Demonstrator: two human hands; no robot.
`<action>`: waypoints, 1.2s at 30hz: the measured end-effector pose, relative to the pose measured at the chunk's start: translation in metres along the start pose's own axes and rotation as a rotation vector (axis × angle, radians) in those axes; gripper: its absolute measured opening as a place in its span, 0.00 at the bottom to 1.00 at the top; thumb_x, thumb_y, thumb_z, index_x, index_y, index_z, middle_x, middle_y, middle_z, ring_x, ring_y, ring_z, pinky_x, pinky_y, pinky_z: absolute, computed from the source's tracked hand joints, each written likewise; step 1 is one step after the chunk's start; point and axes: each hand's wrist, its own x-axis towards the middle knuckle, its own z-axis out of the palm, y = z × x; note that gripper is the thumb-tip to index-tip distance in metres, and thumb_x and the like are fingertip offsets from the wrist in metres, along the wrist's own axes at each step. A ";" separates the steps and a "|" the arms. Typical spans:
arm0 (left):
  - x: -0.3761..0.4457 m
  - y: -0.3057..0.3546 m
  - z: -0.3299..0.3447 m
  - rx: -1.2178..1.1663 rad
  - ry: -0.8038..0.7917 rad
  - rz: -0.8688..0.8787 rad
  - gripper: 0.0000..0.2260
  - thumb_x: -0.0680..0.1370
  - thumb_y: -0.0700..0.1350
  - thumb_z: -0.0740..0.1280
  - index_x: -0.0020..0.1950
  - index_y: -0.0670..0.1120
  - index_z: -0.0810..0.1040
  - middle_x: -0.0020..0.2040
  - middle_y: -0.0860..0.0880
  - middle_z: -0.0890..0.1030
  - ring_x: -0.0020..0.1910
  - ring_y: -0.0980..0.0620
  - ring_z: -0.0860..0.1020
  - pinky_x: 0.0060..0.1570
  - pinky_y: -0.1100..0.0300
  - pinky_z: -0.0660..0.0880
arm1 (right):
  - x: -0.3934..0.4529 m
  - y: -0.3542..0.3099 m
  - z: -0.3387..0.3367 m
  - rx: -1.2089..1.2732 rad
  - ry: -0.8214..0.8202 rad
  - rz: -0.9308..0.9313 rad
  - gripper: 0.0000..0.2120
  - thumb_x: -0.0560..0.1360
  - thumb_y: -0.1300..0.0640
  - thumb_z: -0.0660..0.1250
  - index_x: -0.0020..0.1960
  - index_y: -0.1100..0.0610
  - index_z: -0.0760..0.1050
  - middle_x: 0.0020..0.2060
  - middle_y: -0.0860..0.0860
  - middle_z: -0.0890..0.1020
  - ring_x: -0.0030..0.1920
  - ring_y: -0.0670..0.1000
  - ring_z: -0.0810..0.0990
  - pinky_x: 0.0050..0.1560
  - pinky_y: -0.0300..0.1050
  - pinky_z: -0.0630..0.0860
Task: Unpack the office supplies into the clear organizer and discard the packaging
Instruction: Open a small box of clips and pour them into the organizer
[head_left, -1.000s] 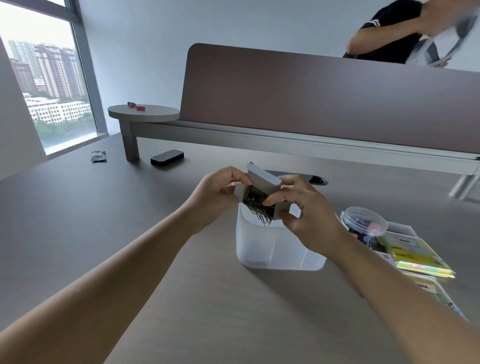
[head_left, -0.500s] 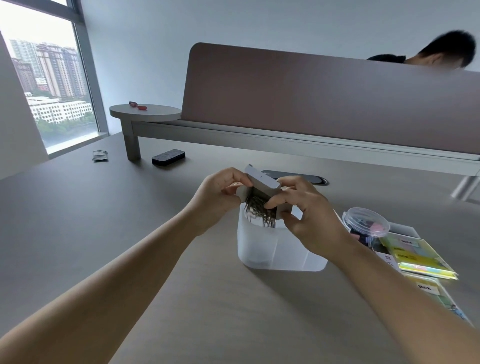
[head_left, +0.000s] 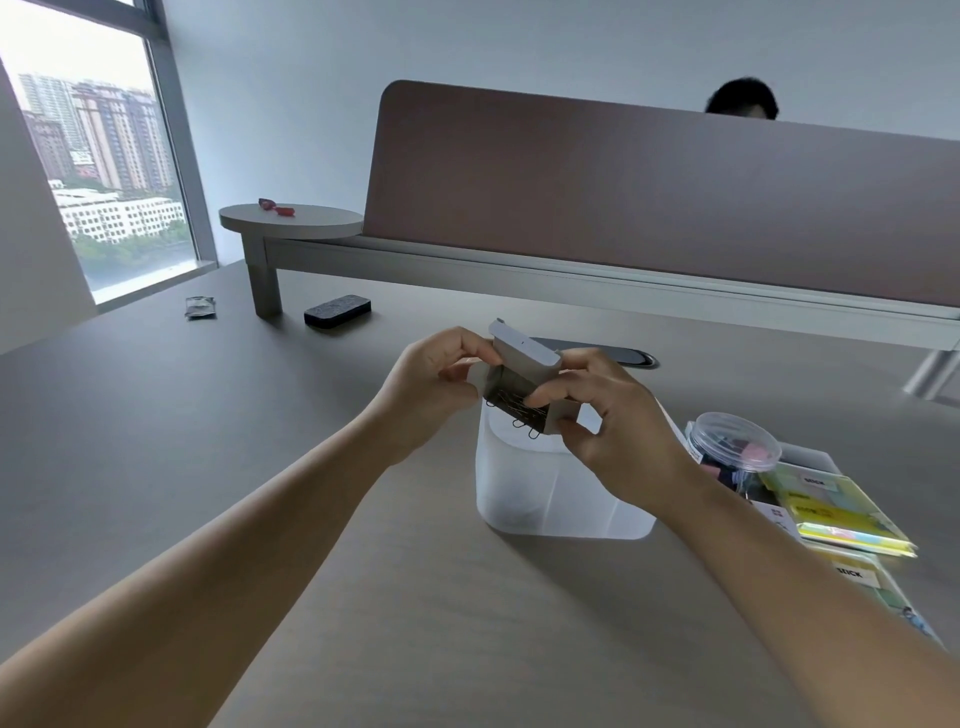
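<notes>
A small grey cardboard box (head_left: 524, 358) with its flap up is tilted mouth-down just above the clear organizer (head_left: 540, 488). My left hand (head_left: 431, 379) pinches the box's left end. My right hand (head_left: 608, 415) grips its right end, a finger lying across the opening. A few dark paper clips (head_left: 519, 421) hang out of the box's lower edge over the organizer's left compartment. Most of the organizer's right side is hidden behind my right hand and wrist.
To the right lie a round clear tub of clips (head_left: 740, 447), packs of yellow sticky notes (head_left: 826, 509) and a white box. A black eraser (head_left: 337, 310) and a small packet (head_left: 200, 306) sit far left. A desk divider (head_left: 649, 202) stands behind, with a person's head above it.
The bunch of paper clips hanging from the box has shrunk to a few. Both hands keep the box over the organizer. The person behind the divider has sunk lower.
</notes>
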 end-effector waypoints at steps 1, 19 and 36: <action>0.000 0.000 0.000 0.008 0.007 0.002 0.22 0.66 0.20 0.54 0.37 0.46 0.73 0.41 0.51 0.77 0.29 0.66 0.74 0.30 0.75 0.67 | 0.000 0.001 0.001 -0.002 0.001 -0.002 0.15 0.68 0.74 0.65 0.48 0.58 0.80 0.50 0.44 0.70 0.52 0.46 0.69 0.51 0.19 0.61; -0.001 0.005 0.000 -0.019 0.033 0.083 0.24 0.65 0.18 0.54 0.37 0.48 0.73 0.41 0.53 0.77 0.38 0.70 0.77 0.34 0.77 0.68 | -0.001 0.014 0.010 0.008 0.163 -0.121 0.12 0.66 0.74 0.66 0.41 0.60 0.80 0.50 0.49 0.71 0.43 0.42 0.75 0.48 0.26 0.70; -0.004 0.001 0.001 0.028 0.057 0.098 0.24 0.66 0.19 0.57 0.38 0.50 0.73 0.42 0.54 0.77 0.40 0.71 0.77 0.33 0.76 0.71 | 0.001 0.019 0.012 -0.117 0.185 -0.164 0.07 0.66 0.69 0.66 0.41 0.61 0.80 0.52 0.61 0.78 0.49 0.51 0.74 0.49 0.21 0.67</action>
